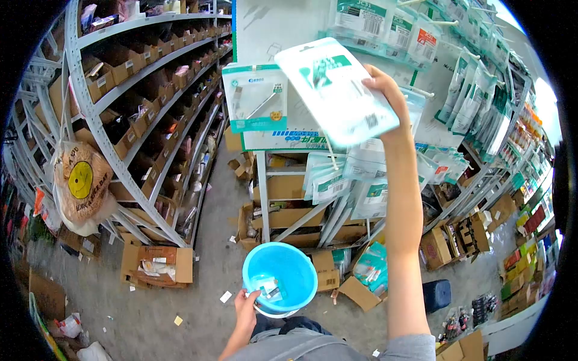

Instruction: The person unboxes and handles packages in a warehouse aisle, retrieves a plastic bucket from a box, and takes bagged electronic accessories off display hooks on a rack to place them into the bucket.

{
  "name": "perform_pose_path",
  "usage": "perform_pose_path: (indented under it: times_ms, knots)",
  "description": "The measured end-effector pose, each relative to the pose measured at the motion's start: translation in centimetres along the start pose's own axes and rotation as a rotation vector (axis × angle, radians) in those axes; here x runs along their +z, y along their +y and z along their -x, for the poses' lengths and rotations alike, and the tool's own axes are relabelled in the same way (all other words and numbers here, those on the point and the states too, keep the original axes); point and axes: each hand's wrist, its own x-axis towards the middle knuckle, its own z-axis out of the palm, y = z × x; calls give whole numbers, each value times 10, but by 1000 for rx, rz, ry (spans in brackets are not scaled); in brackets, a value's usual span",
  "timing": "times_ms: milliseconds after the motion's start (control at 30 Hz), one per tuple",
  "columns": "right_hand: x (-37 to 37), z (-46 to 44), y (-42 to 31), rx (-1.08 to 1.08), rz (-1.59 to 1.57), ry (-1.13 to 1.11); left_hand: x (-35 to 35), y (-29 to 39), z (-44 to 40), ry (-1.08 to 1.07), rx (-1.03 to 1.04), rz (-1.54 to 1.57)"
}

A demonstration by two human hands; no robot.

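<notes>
My right hand (pixel 388 99) is raised in front of a display board and holds a white and green packaged item (pixel 337 90) by its right edge. The pack is tilted, and glare washes out part of its front. Just left of it hangs a clear-fronted packet (pixel 257 99) with a thin cable-like item inside. Low in the view, my left hand (pixel 245 310) grips the rim of a light blue bucket (pixel 301 268). A few small packets (pixel 268 290) lie at the bottom of the bucket.
Shelves of cardboard bins (pixel 135 66) line the left side. More green and white packets (pixel 469 96) hang on hooks to the right. A plastic bag (pixel 81 186) hangs from the left rack. Open cartons (pixel 158 265) and paper scraps lie on the floor.
</notes>
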Motion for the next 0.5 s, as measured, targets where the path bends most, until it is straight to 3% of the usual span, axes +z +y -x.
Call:
perform_pose_path:
  times_ms: [100,167,233,367,500]
  knots:
    - [27,51,-10,28,540,-211,0,6,-3,16,-12,-38]
    - [50,80,6,-90,906,-455,7,11,-6,-33,6,-25]
    - [64,114,48,-377,1259,-600,14,18,-8,-30,18,-6]
    - [73,184,117,-548,1406,-922,27,33,-13,-8,66,46]
    - [70,221,163,-455,1399,-982,42,41,-8,-48,210,101]
